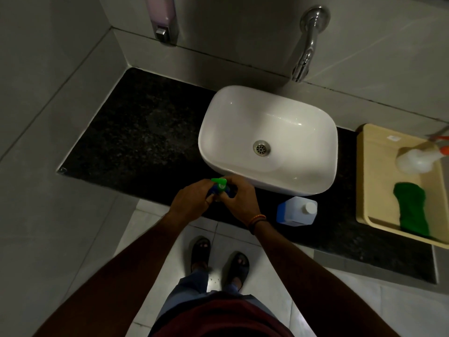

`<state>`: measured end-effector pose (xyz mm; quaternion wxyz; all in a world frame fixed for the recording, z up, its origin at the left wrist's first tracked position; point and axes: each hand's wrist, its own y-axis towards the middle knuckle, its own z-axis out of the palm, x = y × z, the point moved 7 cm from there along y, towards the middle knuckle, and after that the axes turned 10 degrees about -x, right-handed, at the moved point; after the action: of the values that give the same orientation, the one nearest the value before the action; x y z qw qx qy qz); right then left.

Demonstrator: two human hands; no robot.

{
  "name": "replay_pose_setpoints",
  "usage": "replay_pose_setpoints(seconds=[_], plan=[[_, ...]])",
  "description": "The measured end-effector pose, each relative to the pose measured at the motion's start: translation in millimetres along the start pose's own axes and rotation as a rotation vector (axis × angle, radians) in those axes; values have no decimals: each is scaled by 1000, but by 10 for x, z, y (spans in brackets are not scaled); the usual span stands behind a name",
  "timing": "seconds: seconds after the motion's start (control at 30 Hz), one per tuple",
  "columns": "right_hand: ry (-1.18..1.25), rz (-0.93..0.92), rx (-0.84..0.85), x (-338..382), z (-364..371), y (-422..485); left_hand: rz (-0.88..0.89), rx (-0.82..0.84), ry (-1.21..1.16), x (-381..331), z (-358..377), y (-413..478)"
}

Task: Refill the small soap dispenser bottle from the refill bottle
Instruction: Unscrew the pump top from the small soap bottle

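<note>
Presently the left hand (192,200) and right hand (239,198) are both curling round the soap dispenser bottle (220,186), gripping it just before the washbasin (267,113).

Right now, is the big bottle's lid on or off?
On. The refill bottle has its white cap in place.

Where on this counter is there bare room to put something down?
The widest bare patch is the dark counter left of the basin, out to the wall. A narrower strip lies between the refill bottle and the tray. It is crowded at the front edge, where the left hand and right hand grip the dispenser bottle.
</note>
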<state>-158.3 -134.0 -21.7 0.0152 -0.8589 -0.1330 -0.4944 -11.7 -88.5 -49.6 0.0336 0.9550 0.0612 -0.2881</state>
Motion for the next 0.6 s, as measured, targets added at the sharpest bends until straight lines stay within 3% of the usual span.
replay_pose_setpoints(seconds=[0.3, 0.6], plan=[[75, 38, -34, 92, -124, 17, 3, -5, -24, -1, -6, -2], [266, -149, -329, 588, -897, 174, -16, 13, -107, 15, 12, -7]])
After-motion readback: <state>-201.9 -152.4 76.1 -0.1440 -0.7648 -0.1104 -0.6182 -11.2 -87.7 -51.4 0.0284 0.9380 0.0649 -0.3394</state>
